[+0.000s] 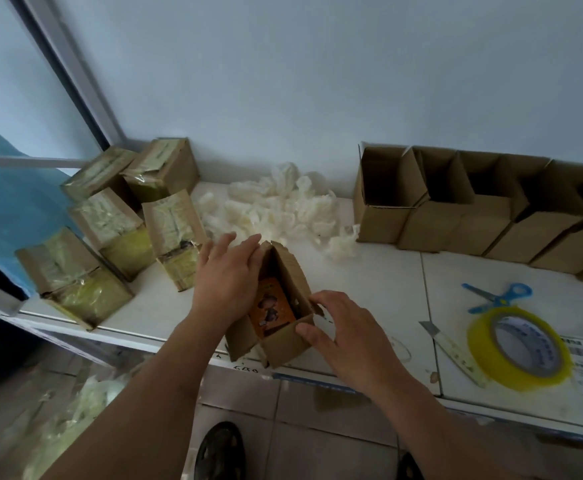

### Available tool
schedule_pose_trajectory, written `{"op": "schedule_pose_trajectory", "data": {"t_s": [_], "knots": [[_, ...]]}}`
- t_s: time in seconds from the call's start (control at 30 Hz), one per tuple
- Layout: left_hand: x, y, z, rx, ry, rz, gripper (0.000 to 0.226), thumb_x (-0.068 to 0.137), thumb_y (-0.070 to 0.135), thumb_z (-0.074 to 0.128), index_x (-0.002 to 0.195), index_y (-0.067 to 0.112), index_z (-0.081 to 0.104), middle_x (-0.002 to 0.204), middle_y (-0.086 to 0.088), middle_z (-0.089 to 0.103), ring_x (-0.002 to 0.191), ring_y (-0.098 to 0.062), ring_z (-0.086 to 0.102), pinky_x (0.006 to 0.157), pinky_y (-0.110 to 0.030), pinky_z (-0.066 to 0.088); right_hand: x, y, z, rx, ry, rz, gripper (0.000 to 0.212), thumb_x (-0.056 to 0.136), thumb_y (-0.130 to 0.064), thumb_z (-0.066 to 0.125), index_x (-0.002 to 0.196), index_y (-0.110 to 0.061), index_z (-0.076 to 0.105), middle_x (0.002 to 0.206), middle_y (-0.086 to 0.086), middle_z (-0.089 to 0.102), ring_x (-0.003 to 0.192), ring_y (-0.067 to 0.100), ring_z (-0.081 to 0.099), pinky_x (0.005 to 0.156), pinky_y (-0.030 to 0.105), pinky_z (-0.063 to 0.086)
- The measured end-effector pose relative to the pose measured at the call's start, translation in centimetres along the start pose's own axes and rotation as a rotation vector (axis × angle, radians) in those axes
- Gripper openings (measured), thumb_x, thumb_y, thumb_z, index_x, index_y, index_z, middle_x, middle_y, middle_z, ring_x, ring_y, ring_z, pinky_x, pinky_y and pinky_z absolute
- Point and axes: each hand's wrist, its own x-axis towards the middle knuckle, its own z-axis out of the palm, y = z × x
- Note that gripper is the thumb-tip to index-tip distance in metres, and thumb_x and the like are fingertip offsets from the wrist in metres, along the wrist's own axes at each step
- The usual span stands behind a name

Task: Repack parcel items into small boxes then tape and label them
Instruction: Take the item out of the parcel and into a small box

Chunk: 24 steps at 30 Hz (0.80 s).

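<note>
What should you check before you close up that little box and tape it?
1. Orange item sits inside the small box: ok.
2. Flaps folded shut: not ok, top open.
3. Left hand and right hand both on the box: ok.
4. Tape roll nearby on the table: ok.
5. Scissors and knife nearby: ok.
6. Padding inside the box: cannot tell.
</note>
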Motion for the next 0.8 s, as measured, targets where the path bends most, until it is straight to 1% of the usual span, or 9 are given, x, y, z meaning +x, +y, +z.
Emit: {"op": "schedule_pose_trajectory", "data": {"t_s": [0.07, 0.17, 0.3, 0.37, 0.47, 0.6, 0.67, 0.73, 0.8], "knots": [[-0.1, -0.7, 0.2, -0.279, 0.016, -0.045, 0.044, 0.102, 0.048, 0.034, 0.139, 0.031, 0.051, 0.136, 0.003, 0.055, 0.126, -0.016, 0.047, 0.103, -0.035, 0.037, 0.2, -0.3, 0.6, 0.023, -0.025, 0.009, 0.051, 0.095, -0.055, 0.048, 0.142, -0.043, 0.033, 0.136, -0.019, 0.043, 0.11, -0.003, 0.043, 0.092, 0.019, 0.037], [0.0, -0.7, 0.4, -0.453, 0.141, -0.067, 0.043, 0.101, 0.049, 0.037, 0.13, 0.025, 0.059, 0.119, 0.007, 0.062, 0.109, -0.012, 0.055, 0.089, -0.031, 0.043, 0.7, -0.6, 1.4, -0.016, -0.077, -0.004, 0.057, 0.098, -0.055, 0.039, 0.15, -0.049, 0.015, 0.14, -0.013, 0.035, 0.116, 0.008, 0.051, 0.094, 0.025, 0.046], [0.6, -0.7, 0.1, -0.163, 0.344, -0.094, 0.042, 0.102, 0.042, 0.039, 0.109, 0.012, 0.068, 0.103, -0.005, 0.062, 0.096, -0.025, 0.056, 0.077, -0.032, 0.04, 1.3, -1.3, 2.2, -0.043, -0.016, 0.034, 0.054, 0.097, -0.057, 0.038, 0.148, -0.043, 0.028, 0.138, -0.01, 0.035, 0.109, 0.01, 0.055, 0.087, 0.021, 0.048], [1.2, -0.8, -0.7, -0.056, 0.248, -0.109, 0.037, 0.102, 0.038, 0.041, 0.107, 0.012, 0.068, 0.103, -0.006, 0.059, 0.094, -0.026, 0.057, 0.073, -0.034, 0.043, 1.6, -1.9, 2.6, -0.04, 0.017, 0.037, 0.054, 0.095, -0.06, 0.041, 0.145, -0.043, 0.031, 0.134, -0.009, 0.037, 0.105, 0.009, 0.056, 0.085, 0.021, 0.049], [1.2, -0.6, -2.0, 0.032, 0.097, -0.131, 0.032, 0.1, 0.036, 0.044, 0.117, 0.018, 0.065, 0.114, -0.003, 0.058, 0.103, -0.024, 0.055, 0.082, -0.038, 0.047, 2.1, -2.5, 3.0, -0.061, 0.05, 0.015, 0.059, 0.091, -0.066, 0.042, 0.145, -0.044, 0.031, 0.128, -0.009, 0.042, 0.1, 0.008, 0.056, 0.081, 0.022, 0.049], [0.4, 1.1, -3.0, 0.06, 0.122, -0.091, 0.03, 0.099, 0.032, 0.046, 0.119, 0.017, 0.064, 0.12, -0.003, 0.062, 0.114, -0.024, 0.051, 0.091, -0.038, 0.043, 3.1, -3.0, 1.3, -0.012, 0.014, 0.057, 0.068, 0.088, -0.072, 0.037, 0.149, -0.042, 0.027, 0.123, -0.013, 0.045, 0.104, 0.005, 0.052, 0.086, 0.026, 0.048], [0.4, 2.7, -3.2, 0.032, 0.182, -0.031, 0.029, 0.099, 0.031, 0.047, 0.118, 0.017, 0.065, 0.121, -0.002, 0.063, 0.115, -0.023, 0.052, 0.09, -0.036, 0.044, 4.0, -2.7, -0.6, 0.008, 0.076, 0.106, 0.06, 0.091, -0.068, 0.037, 0.141, -0.036, 0.042, 0.12, -0.013, 0.051, 0.099, 0.003, 0.054, 0.085, 0.026, 0.047], [0.4, 4.5, -3.1, -0.005, 0.208, 0.046, 0.028, 0.099, 0.031, 0.049, 0.115, 0.018, 0.067, 0.118, 0.0, 0.065, 0.112, -0.022, 0.055, 0.082, -0.033, 0.044, 5.1, -1.7, -2.7, 0.046, 0.214, 0.186, 0.043, 0.095, -0.058, 0.041, 0.121, -0.029, 0.059, 0.108, -0.009, 0.06, 0.085, 0.0, 0.055, 0.075, 0.022, 0.045], [0.3, 6.2, -2.7, -0.044, 0.201, 0.101, 0.026, 0.098, 0.031, 0.051, 0.112, 0.018, 0.069, 0.112, 0.001, 0.067, 0.106, -0.02, 0.059, 0.075, -0.03, 0.042, 6.3, -0.3, -5.0, 0.221, 0.36, 0.365, 0.038, 0.098, -0.054, 0.042, 0.102, -0.022, 0.062, 0.095, -0.003, 0.066, 0.079, 0.004, 0.058, 0.069, 0.023, 0.047]]}}
